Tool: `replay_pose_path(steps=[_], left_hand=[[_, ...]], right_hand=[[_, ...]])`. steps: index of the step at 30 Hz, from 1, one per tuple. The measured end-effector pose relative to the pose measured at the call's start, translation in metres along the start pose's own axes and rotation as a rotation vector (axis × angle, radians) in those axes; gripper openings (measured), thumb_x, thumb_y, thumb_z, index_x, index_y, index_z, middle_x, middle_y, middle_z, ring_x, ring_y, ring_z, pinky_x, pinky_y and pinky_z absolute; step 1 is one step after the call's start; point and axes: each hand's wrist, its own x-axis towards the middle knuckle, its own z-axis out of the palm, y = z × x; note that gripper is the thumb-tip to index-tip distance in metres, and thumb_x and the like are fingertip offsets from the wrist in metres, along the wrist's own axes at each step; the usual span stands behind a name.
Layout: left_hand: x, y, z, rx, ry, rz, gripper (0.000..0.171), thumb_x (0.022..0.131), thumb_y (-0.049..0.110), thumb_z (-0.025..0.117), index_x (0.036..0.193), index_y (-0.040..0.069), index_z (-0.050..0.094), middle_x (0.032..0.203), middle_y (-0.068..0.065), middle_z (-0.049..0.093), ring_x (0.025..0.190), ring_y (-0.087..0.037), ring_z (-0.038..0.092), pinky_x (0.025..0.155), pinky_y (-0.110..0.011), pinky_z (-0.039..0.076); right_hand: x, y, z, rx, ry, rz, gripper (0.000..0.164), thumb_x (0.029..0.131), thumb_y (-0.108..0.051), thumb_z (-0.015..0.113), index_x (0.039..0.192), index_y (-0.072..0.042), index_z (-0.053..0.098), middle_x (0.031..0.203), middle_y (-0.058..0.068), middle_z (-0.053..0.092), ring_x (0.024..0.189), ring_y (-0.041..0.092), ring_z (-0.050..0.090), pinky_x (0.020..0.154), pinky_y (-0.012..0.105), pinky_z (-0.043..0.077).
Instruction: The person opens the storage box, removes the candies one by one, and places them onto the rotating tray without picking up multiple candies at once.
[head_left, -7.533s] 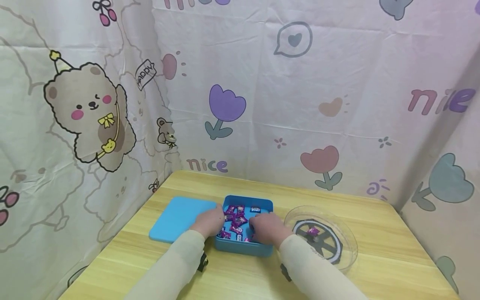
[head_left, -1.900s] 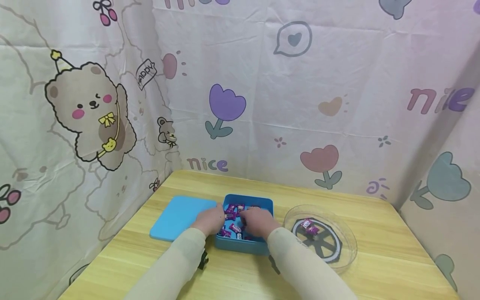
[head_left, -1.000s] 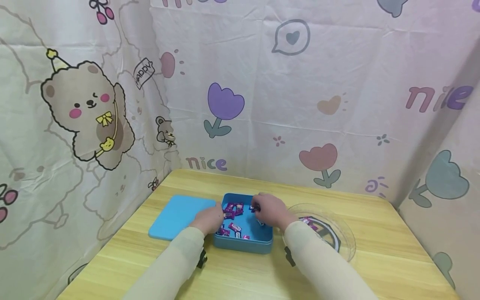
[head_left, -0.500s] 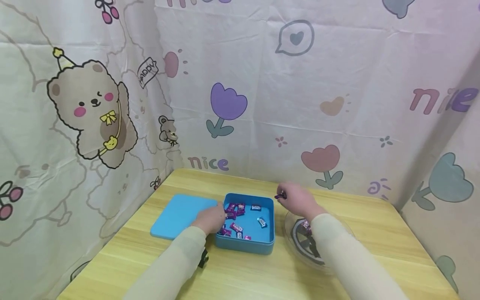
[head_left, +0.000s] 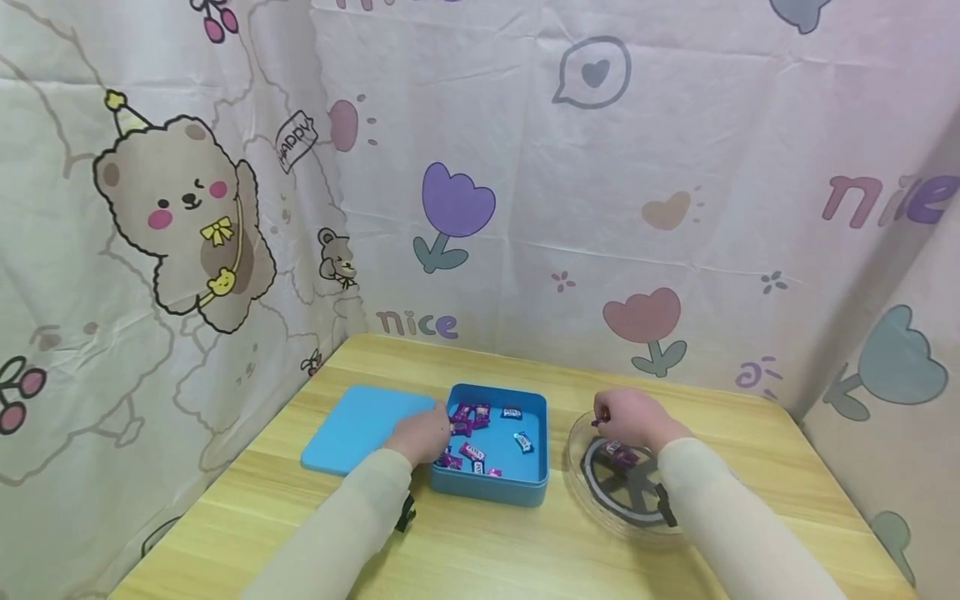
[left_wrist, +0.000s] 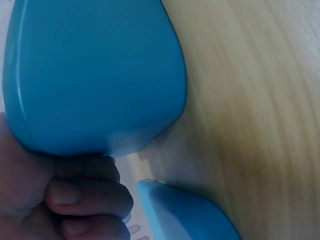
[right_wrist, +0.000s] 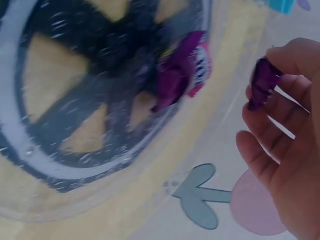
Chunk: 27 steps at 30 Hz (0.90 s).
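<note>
My left hand (head_left: 422,435) grips the left wall of an open blue box (head_left: 487,489); in the left wrist view its curled fingers (left_wrist: 90,197) show beside the box. Inside lie several small purple-wrapped candies (head_left: 472,452) and a few blue-and-white ones (head_left: 523,442). Over the far left rim of a clear round dish (head_left: 576,479), my right hand (head_left: 637,417) pinches a purple-wrapped candy (right_wrist: 264,84) between thumb and fingers. Below it, purple-and-pink wrapped candies (right_wrist: 182,72) rest in the dish, above a dark spoked ring (right_wrist: 115,85) seen through the clear plastic.
A flat light-blue lid (head_left: 356,429) lies on the wooden table (head_left: 487,550) left of the box, partly behind the left hand. Printed curtains (head_left: 525,167) hang along the table's back and sides.
Carrying a purple candy, my right hand has moved from the box rightward to over the dish. The dish holds more candy than in the earliest frame. My left hand has stayed at the box.
</note>
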Motion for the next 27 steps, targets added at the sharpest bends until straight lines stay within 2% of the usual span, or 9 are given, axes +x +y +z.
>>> replay_pose_path(steps=[7,14,20,27], left_hand=[[0.001,-0.001,0.000,0.031,0.002,0.019,0.055,0.108,0.018,0.042,0.155,-0.007,0.028,0.147,-0.025,0.049,0.107,-0.029,0.058,0.103,-0.057,0.045],[0.001,0.001,-0.001,0.033,0.001,0.003,0.055,0.108,0.018,0.041,0.156,-0.006,0.026,0.147,-0.025,0.050,0.102,-0.029,0.058,0.099,-0.055,0.048],[0.000,0.002,-0.001,0.010,-0.003,-0.012,0.056,0.108,0.017,0.040,0.156,-0.005,0.026,0.148,-0.025,0.048,0.103,-0.031,0.056,0.099,-0.056,0.048],[0.002,0.000,0.000,0.033,-0.002,-0.005,0.056,0.108,0.016,0.042,0.156,-0.006,0.025,0.147,-0.025,0.049,0.106,-0.030,0.057,0.102,-0.058,0.045]], right_hand=[[-0.004,0.000,0.008,0.033,-0.084,-0.025,0.013,0.086,-0.008,0.073,0.094,-0.014,0.065,0.083,-0.005,0.060,0.074,0.014,0.054,0.073,0.039,0.051],[-0.002,-0.006,0.015,0.021,-0.159,-0.004,0.016,0.086,-0.008,0.074,0.099,-0.014,0.066,0.086,-0.005,0.060,0.077,0.015,0.055,0.073,0.038,0.051],[-0.004,-0.010,0.017,0.023,-0.162,0.000,0.018,0.084,-0.007,0.075,0.097,-0.017,0.067,0.087,-0.006,0.060,0.078,0.016,0.054,0.076,0.039,0.050],[-0.006,-0.011,0.016,0.028,-0.168,-0.005,0.019,0.084,-0.009,0.076,0.100,-0.017,0.069,0.088,-0.005,0.061,0.079,0.016,0.055,0.076,0.040,0.052]])
